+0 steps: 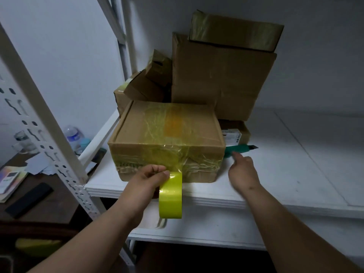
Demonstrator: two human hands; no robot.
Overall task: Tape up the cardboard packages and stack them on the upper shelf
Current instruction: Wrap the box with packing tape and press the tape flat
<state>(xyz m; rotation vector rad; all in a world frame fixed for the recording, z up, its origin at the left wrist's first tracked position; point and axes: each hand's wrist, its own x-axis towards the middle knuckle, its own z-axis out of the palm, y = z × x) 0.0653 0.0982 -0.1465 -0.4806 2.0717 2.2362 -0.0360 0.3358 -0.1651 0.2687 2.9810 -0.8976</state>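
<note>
Tape roll (170,195) pinched in left hand (148,175) against box (167,140); right hand (242,170), fingers loosely extended, touching green cutter (239,149).

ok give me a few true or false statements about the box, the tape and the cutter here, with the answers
1. The left hand holds the yellow tape roll at the front of the box. True.
2. The right hand grips the green cutter. False: its fingers only reach toward the cutter, which lies on the white shelf.
3. The box top is bare cardboard. False: yellow tape runs across it.
4. More packages are piled behind the box. True.
</note>
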